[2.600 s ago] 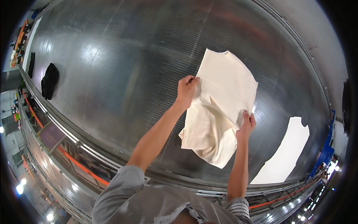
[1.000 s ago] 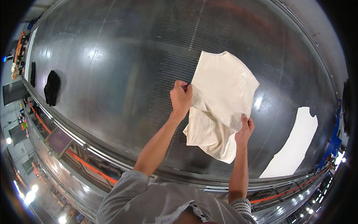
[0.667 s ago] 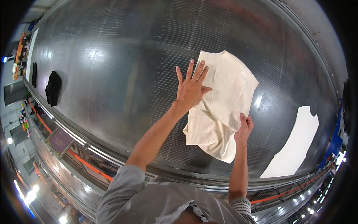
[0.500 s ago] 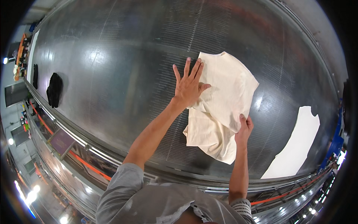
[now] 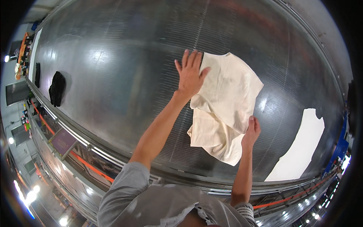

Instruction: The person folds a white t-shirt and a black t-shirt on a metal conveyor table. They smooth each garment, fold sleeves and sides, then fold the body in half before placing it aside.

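Smoothing a soft, cream-coloured cloth garment [image 5: 228, 77] on a big table.
The cloth lies right of the middle of the big, shiny, dark grey table [image 5: 124, 94], its long way running from the person toward the far side; its straight, smoother end points away, and its crumpled, folded end points back. The left hand [image 5: 190, 76] is spread wide at the far left edge, fingers pointing away, thumb over the cloth. The right hand [image 5: 251, 131] has its fingers close together at the right edge; I cannot tell if it pinches the cloth. A long, flat white piece [image 5: 298, 147] lies to the right, a small black bundle [image 5: 57, 89] far left. Bright lamps [image 5: 31, 196] shine below left.
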A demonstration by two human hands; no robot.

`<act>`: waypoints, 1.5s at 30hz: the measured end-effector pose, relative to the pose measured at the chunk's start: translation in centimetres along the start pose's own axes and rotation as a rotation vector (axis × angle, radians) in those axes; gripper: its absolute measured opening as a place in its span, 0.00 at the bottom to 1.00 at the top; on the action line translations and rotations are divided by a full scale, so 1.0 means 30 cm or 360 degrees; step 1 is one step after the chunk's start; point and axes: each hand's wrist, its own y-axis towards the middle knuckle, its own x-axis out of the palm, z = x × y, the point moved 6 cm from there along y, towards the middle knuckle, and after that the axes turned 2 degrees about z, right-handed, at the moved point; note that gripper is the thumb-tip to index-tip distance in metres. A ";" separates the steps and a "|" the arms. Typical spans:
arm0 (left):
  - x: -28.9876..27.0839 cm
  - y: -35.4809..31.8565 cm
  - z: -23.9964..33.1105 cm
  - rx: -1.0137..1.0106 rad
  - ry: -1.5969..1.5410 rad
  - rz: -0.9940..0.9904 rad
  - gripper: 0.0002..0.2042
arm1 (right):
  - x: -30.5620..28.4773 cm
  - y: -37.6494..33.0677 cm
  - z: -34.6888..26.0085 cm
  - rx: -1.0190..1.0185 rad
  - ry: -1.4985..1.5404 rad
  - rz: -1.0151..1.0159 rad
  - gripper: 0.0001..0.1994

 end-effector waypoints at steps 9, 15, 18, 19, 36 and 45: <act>-0.193 -0.647 -0.074 -0.0531 -0.0384 -0.0198 0.09 | -0.341 -0.253 0.203 -0.0340 -0.0835 0.0300 0.12; -0.183 -0.826 0.061 -0.0362 -0.0376 -0.0245 0.24 | -0.272 -0.334 0.240 0.0164 -0.0729 0.0240 0.28; -0.167 -0.782 0.103 -0.0236 -0.0249 -0.0260 0.22 | -0.261 -0.297 0.288 0.0181 -0.0756 0.0217 0.20; -0.154 -0.767 0.093 -0.0224 -0.0208 -0.0308 0.20 | -0.260 -0.292 0.265 0.0100 -0.0786 0.0185 0.19; -0.356 -0.892 0.111 -0.2050 -0.2259 -0.0511 0.09 | -0.428 -0.527 0.123 0.0849 0.0706 -0.0332 0.13; -0.348 -1.102 0.033 -0.1506 -0.1927 -0.0991 0.14 | -0.403 -0.656 0.251 0.0743 0.0485 -0.0547 0.14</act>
